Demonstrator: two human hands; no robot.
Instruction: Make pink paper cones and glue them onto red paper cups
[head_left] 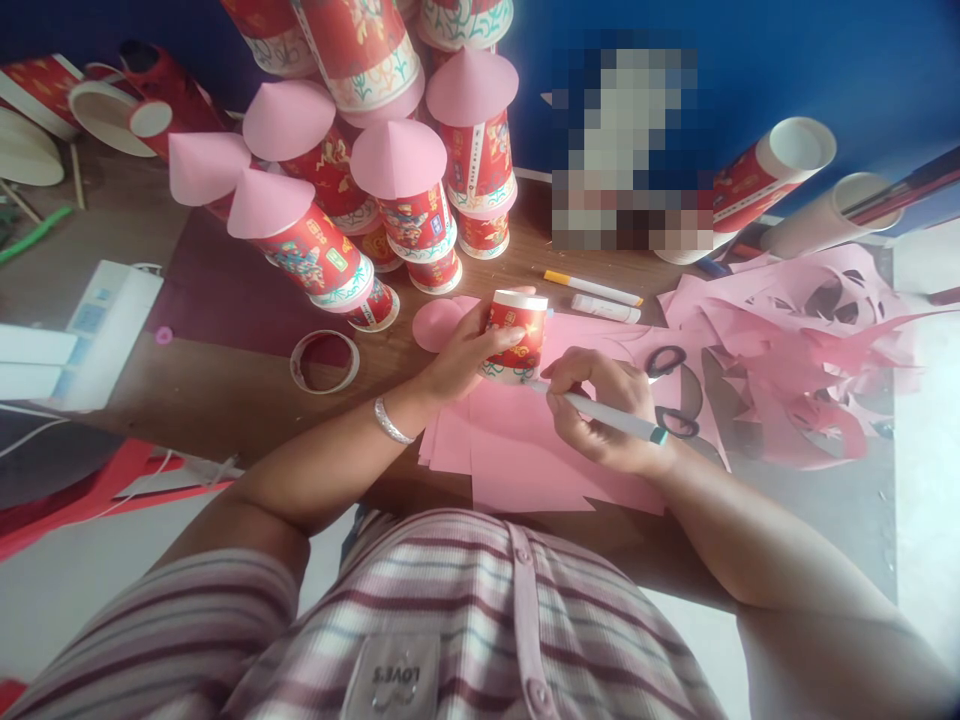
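My left hand (pixel 469 350) is wrapped round a red paper cup (pixel 529 345) with gold print and a white band carrying green drawn lines. Between the fingers of my right hand (pixel 600 400) sits a white marker pen (pixel 611 416) with a green end. Its tip is at the cup's white band; whether it touches, I cannot tell. Under both hands lie pink paper sheets (pixel 517 470). Black-handled scissors (pixel 679 420) rest on the paper just right of my right hand. A pink paper disc or cone (pixel 437 325) lies beside my left hand.
Stacked red cups (pixel 415 225) with pink cone tops stand at the back left. A tape roll (pixel 325 362) lies left of my left hand. Behind the cup are a yellow marker (pixel 592 287) and a white pen cap or marker (pixel 606 308). Cut pink scraps (pixel 810 350) heap at the right.
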